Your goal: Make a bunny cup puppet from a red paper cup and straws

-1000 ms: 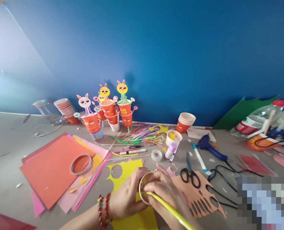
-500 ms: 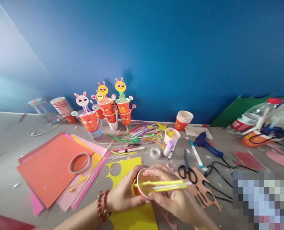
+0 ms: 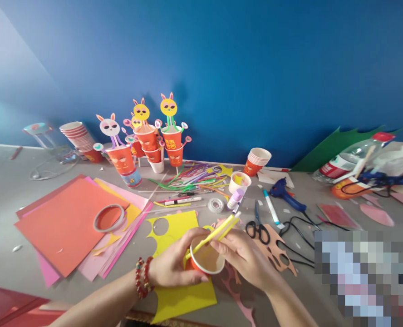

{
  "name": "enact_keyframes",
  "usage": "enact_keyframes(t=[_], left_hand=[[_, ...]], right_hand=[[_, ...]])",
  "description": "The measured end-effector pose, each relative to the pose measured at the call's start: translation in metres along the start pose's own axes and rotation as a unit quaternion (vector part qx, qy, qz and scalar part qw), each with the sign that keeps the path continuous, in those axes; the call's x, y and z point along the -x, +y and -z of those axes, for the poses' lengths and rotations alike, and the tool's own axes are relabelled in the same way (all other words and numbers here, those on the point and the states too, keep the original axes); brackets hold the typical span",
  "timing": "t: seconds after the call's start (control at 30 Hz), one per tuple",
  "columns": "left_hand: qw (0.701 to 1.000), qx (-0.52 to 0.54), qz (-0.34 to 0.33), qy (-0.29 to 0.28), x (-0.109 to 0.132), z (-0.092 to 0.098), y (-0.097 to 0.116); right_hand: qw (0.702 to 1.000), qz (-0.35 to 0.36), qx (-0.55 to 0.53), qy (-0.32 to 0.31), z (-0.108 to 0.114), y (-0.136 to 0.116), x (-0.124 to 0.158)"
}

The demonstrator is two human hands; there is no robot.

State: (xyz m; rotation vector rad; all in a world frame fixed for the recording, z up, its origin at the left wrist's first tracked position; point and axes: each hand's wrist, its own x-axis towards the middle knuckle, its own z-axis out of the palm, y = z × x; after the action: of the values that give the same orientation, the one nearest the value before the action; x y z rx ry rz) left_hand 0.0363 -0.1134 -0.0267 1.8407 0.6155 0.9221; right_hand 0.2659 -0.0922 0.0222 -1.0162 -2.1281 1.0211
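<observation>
A red paper cup (image 3: 207, 260) with a white rim tilts its open mouth toward me, low in the middle. My left hand (image 3: 174, 261) wraps round its left side, thumb along the lower rim. Yellow strips (image 3: 218, 230) rise out of the cup at its upper left and lean to the right. My right hand (image 3: 244, 254) is at the cup's right rim, its fingers bent around the strips and the far side; some fingertips are hidden. Under the cup lies a yellow sheet (image 3: 177, 297) with round cut-outs.
Orange and pink sheets (image 3: 65, 222) with a tape roll (image 3: 109, 218) lie left. Rabbit-faced cups (image 3: 121, 159) stand behind, beside coloured strips (image 3: 188, 179). Scissors (image 3: 258, 229), a blue glue gun (image 3: 286, 195), cables and a bottle (image 3: 347, 159) are on the right.
The cup's mouth has turned more toward me, and the yellow strips have swung from lying level to pointing up and right. My right hand has shifted slightly right. The view has shifted slightly.
</observation>
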Motion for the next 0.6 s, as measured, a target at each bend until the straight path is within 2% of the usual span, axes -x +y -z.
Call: enact_keyframes(t=[0.17, 0.37, 0.6], left_hand=[[0.998, 0.025, -0.047, -0.014, -0.008, 0.001, 0.005], [0.998, 0.034, -0.049, -0.018, -0.009, 0.002, 0.011], [0.999, 0.034, -0.019, -0.014, -0.004, 0.004, 0.010]], right_hand=[[0.998, -0.032, -0.058, -0.012, 0.001, 0.000, -0.002], [0.964, -0.075, -0.252, -0.041, -0.004, 0.005, -0.003], [0.924, -0.105, -0.336, -0.148, 0.009, 0.006, -0.002]])
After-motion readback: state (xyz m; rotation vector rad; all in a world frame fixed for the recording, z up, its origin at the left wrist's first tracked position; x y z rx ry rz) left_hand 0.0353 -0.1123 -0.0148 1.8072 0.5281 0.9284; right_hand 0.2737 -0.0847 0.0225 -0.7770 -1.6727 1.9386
